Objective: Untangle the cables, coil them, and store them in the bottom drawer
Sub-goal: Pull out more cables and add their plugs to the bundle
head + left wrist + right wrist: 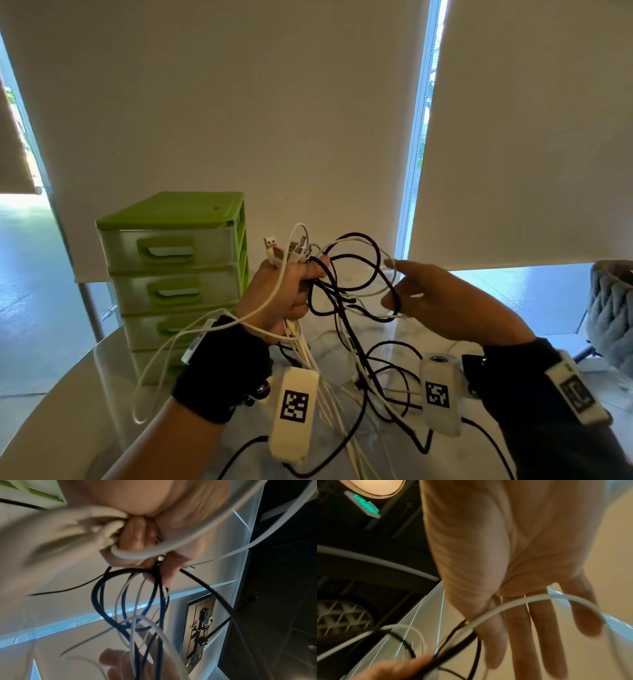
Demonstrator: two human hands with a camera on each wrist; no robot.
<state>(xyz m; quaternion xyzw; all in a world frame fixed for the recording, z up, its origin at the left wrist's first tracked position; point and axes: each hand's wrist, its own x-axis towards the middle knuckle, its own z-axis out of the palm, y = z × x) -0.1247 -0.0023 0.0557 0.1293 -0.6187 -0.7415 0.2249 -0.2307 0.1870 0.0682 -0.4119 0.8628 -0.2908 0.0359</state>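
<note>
1. Our left hand [287, 291] is fisted round a bunch of white and black cables [342, 294], their USB plugs [274, 248] sticking up just above the thumb. The left wrist view confirms the curled fingers [133, 536] clamping white leads, with black loops [126, 601] hanging beyond them.

2. Our right hand [445, 301] is held flat and loose, fingers straight, closed on nothing. Black and white loops drape across its fingers [518, 635], as the right wrist view shows; we judge it is feeling for a strand to pull free.

3. Below both hands, the rest of the cables trail down onto the pale table [68, 428], crossed over one another. One white loop [147, 377] hangs out past the left wrist.

4. Beyond the left hand stands the green drawer unit [174, 274]. Its upper drawers look shut; the bottom drawer [154, 366] is partly hidden by the wrist and cables, so we cannot tell its state.

5. By our reading, the task is at an early stage: the untangling is unfinished, no coil is formed, nothing visibly stored.
</note>
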